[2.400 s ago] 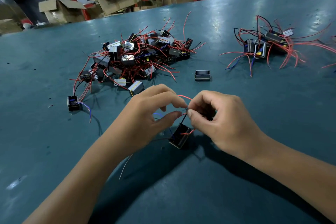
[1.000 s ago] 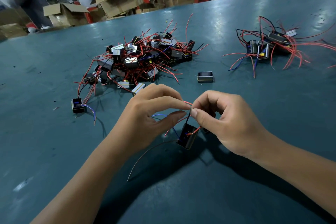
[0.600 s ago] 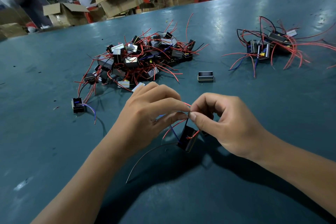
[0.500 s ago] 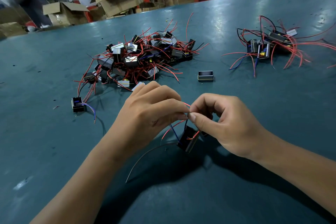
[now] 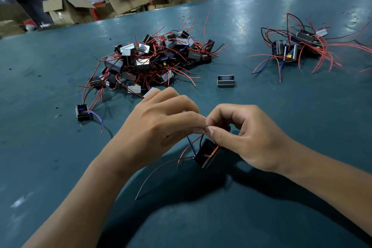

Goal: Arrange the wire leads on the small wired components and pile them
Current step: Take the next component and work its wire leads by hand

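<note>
While the big tangled pile (image 5: pixel 155 60) lies beyond the knuckles, the left hand (image 5: pixel 159 127) and right hand (image 5: pixel 247 137) meet fingertip to fingertip — each curled tight, pinching the wire leads (image 5: pixel 204 125). The small component (image 5: pixel 206 153) hangs just beneath the right thumb (image 5: pixel 217 136).

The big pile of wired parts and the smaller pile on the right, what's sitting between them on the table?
In the head view, one lone small component with no wires showing, on the table between the big pile and the smaller pile.
</note>
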Available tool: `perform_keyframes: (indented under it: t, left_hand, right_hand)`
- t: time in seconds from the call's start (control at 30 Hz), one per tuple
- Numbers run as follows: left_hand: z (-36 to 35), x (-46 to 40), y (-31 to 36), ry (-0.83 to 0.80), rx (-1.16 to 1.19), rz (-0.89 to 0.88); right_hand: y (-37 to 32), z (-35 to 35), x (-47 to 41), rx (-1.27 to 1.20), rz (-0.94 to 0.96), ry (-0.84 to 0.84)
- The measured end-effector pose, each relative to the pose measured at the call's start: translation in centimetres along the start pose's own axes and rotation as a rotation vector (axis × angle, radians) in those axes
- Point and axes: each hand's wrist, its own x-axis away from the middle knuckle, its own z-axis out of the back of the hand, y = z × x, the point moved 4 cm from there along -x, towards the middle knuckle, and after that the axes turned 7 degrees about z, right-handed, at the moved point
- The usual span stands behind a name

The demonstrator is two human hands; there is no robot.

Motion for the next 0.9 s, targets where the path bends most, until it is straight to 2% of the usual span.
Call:
perform_keyframes:
  t: [0.17, 0.37, 0.7, 0.9]
  left_hand:
    - [-0.5, -0.2, 0.1, -0.026, 0.067, 0.057]
    - [-1.5, -0.1, 0.2, -0.069, 0.261, 0.209]
    - [-3.3, -0.2, 0.4, -0.081, 0.668, 0.631]
    - [-2.4, 0.0, -0.1, 0.036, 0.541, 0.639]
  right_hand:
    - [-0.1, 0.0, 0.1, 0.033, 0.009, 0.001]
    - [-0.2, 0.1, 0.2, 0.081, 0.024, 0.068]
    - [-0.4, 0.2, 0.3, 0.157, 0.045, 0.203]
    - [0.7, 0.9, 0.0, 0.131, -0.075, 0.280]
